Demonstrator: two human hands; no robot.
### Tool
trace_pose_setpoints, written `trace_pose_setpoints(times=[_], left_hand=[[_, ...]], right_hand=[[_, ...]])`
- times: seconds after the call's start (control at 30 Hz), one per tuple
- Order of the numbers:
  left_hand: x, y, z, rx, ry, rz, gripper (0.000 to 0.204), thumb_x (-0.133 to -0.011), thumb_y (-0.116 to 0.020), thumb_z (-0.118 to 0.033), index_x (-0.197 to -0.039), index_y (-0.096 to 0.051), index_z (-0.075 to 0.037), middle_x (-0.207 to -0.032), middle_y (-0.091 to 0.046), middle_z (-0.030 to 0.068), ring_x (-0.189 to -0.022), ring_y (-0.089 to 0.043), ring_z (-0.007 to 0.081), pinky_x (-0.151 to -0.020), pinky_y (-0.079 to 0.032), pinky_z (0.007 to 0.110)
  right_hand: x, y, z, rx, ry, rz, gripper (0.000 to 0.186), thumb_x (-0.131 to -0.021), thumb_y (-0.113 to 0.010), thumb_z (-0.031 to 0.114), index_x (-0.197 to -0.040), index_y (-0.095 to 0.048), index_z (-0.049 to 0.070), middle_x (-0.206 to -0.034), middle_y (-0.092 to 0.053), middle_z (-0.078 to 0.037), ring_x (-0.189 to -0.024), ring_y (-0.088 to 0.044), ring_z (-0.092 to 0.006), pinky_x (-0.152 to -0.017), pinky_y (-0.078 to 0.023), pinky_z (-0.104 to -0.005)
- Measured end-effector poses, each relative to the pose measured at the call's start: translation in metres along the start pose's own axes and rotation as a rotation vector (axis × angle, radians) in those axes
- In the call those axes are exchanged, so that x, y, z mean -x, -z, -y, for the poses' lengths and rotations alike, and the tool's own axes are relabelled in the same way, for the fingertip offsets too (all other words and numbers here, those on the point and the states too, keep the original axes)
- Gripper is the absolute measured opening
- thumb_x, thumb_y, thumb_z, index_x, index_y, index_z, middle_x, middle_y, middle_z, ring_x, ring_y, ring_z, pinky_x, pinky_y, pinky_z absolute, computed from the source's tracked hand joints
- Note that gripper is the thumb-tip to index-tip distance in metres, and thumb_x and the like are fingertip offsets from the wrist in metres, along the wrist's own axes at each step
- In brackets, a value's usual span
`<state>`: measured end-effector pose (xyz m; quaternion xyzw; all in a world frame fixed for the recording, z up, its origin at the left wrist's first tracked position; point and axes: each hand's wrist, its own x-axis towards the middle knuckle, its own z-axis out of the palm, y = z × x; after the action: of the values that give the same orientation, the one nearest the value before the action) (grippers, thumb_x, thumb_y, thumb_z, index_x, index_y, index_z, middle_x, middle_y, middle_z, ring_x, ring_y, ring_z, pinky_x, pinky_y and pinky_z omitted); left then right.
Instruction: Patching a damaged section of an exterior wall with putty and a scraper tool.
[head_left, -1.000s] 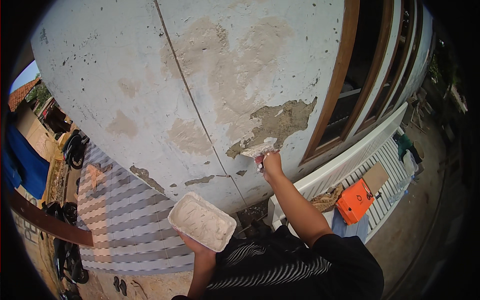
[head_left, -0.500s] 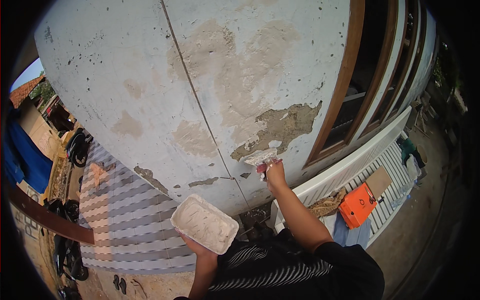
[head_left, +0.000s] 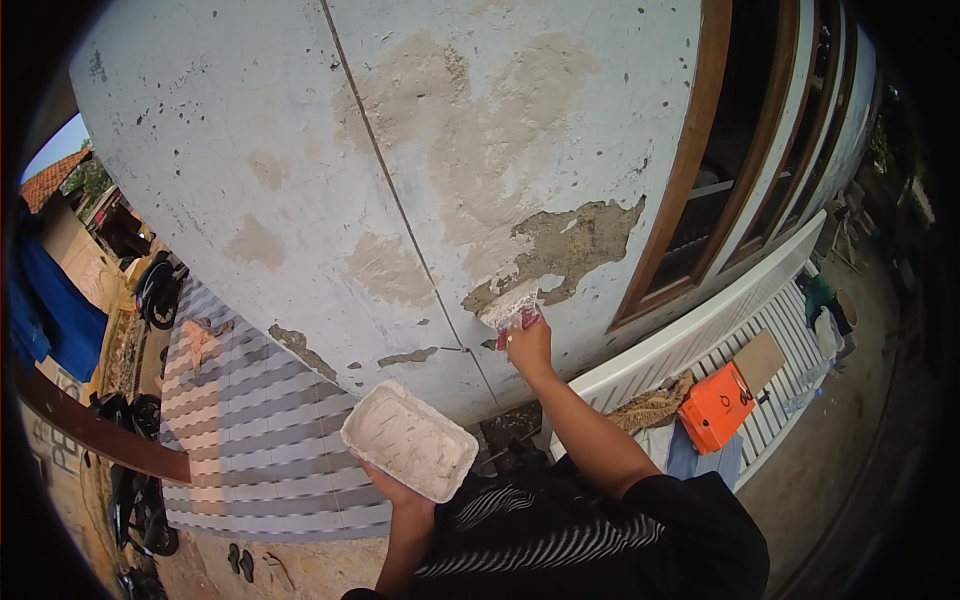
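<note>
In my right hand is a putty knife with a red handle, its wide blade coated in pale filler. The blade lies at the lower left end of a bare grey patch where the paint has come off the wall. My left hand supports a white rectangular tub from below, tilted and filled with beige filler. Smoothed beige filler patches cover the wall above the blade. A thin cable runs down the wall left of the knife.
A white slatted bench stands along the wall at right, carrying an orange box, cardboard and cloths. Wood-framed windows are above it. Striped tiles cover the floor at left, with motorbikes and sandals beyond.
My right hand has moved slightly left and down with the putty knife, and the blade has turned more upright. The tub in my left hand stays nearly still.
</note>
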<state>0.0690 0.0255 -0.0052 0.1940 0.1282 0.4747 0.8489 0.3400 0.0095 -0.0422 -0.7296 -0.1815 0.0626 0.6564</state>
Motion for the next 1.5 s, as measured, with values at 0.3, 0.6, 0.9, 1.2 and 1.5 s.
trace_pose_setpoints(times=[0.3,0.6,0.9,1.2,1.5], left_hand=[[0.003,-0.002,-0.002,0.003,-0.013,-0.026,0.064,-0.090,-0.034,-0.059,-0.137,-0.038,-0.016,-0.137,-0.044,0.0064,-0.121,-0.046,0.0320,-0.098,-0.041,0.051],[0.002,0.002,-0.006,0.028,-0.010,0.001,0.063,-0.090,-0.035,-0.059,-0.137,-0.038,-0.016,-0.137,-0.043,0.0063,-0.121,-0.047,0.0314,-0.098,-0.041,0.050],[-0.001,0.002,-0.007,0.060,0.006,0.038,0.067,-0.089,-0.035,-0.062,-0.138,-0.036,-0.016,-0.138,-0.043,0.0061,-0.122,-0.046,0.0318,-0.098,-0.041,0.051],[-0.001,0.001,-0.008,0.045,0.013,-0.013,0.062,-0.090,-0.035,-0.058,-0.136,-0.040,-0.016,-0.135,-0.046,0.0065,-0.119,-0.048,0.0322,-0.097,-0.042,0.051],[0.002,0.001,-0.006,0.039,0.010,-0.046,0.064,-0.090,-0.036,-0.058,-0.137,-0.038,-0.015,-0.136,-0.045,0.0073,-0.120,-0.047,0.0327,-0.097,-0.041,0.052]], right_hand=[[0.009,-0.001,0.008,-0.078,-0.104,0.036,0.012,-0.087,-0.048,0.001,-0.092,-0.058,-0.003,-0.074,-0.065,-0.013,-0.065,-0.064,-0.0216,-0.059,-0.049,-0.0358],[0.005,0.007,0.011,-0.256,-0.209,0.084,0.013,-0.088,-0.047,0.004,-0.086,-0.058,-0.004,-0.071,-0.065,-0.011,-0.062,-0.063,-0.0203,-0.056,-0.047,-0.0348],[0.006,0.012,-0.020,-0.193,-0.164,0.031,0.014,-0.089,-0.046,0.003,-0.093,-0.058,-0.003,-0.078,-0.062,-0.008,-0.065,-0.059,-0.0153,-0.057,-0.046,-0.0304],[0.018,0.016,0.005,-0.019,0.041,0.011,0.027,-0.086,-0.048,-0.001,-0.113,-0.050,-0.004,-0.087,-0.066,-0.015,-0.074,-0.066,-0.0245,-0.069,-0.050,-0.0343],[0.029,-0.006,-0.035,0.138,0.107,0.188,0.035,-0.088,-0.053,0.015,-0.114,-0.046,-0.007,-0.076,-0.064,-0.020,-0.071,-0.065,-0.0301,-0.064,-0.050,-0.0376]])
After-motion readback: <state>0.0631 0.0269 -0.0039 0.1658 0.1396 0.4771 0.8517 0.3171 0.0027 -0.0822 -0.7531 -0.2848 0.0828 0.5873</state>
